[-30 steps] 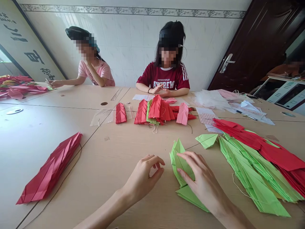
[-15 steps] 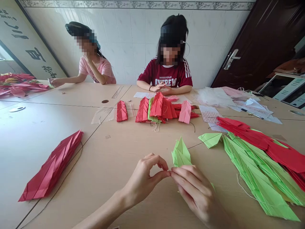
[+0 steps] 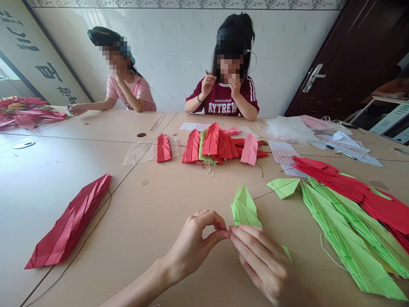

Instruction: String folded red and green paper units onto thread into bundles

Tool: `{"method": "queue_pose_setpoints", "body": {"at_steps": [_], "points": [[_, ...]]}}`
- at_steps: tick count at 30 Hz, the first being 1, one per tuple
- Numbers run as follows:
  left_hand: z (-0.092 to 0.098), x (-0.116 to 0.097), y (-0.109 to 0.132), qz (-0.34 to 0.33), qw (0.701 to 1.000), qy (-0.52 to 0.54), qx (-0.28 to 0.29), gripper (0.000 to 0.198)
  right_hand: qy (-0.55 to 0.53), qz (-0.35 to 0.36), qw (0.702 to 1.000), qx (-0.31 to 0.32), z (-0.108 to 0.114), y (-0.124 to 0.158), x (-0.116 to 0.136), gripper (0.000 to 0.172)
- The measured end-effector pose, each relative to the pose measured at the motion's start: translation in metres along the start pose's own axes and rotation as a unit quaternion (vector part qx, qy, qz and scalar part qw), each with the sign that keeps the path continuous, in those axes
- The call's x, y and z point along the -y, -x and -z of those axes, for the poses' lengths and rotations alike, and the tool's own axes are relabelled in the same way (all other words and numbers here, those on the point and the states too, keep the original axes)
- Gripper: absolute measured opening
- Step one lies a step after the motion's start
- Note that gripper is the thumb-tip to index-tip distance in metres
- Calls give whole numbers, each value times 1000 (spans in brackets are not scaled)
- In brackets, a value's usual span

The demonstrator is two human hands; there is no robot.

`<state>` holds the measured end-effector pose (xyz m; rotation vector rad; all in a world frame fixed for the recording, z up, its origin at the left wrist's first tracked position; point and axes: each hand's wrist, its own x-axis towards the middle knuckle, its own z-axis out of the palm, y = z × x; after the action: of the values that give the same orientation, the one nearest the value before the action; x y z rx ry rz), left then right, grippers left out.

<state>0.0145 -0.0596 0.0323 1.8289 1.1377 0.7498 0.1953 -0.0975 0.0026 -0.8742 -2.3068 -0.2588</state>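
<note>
My left hand [image 3: 198, 241] has thumb and forefinger pinched together, and the tips meet the fingertips of my right hand [image 3: 263, 260]. Whatever lies in the pinch is too small to make out. The right hand's fingers are also pressed together, its back toward me. Just beyond it a folded light-green paper piece [image 3: 245, 207] stands out, its lower part hidden by the hand. Another light-green folded paper [image 3: 283, 187] lies farther right. Long folded green paper strips [image 3: 348, 238] lie right of my hands, a thin white string on them.
A dark-red folded paper strip [image 3: 68, 221] with a dark cord lies at left. Red, green and pink folded pieces [image 3: 217, 143] are bunched mid-table. Red strips [image 3: 361, 183] lie right, near printed sheets [image 3: 284, 153] and plastic bags [image 3: 287, 128]. Two people sit across the table.
My hands keep nearly the same pinched pose, fingertips together. The person opposite in the dark-red shirt has raised both hands from the table toward the face.
</note>
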Motion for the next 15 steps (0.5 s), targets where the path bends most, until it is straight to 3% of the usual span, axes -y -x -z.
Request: {"method": "queue_pose_setpoints", "body": {"at_steps": [6,10,13,15], "points": [[-1,-1,1,8,1000,-15,24,11,12,-20,1000,12,6,-11,-1,28],[0,-1,1,-2,998,-46,38,10,69,-187,978,69,13,-9,-20,23],[2,1,0,4,997,-70,34,11,90,-312,933,155,23,5,-42,20],[3,3,0,12,996,-81,36,12,48,-377,894,238,32,16,-53,16]]}}
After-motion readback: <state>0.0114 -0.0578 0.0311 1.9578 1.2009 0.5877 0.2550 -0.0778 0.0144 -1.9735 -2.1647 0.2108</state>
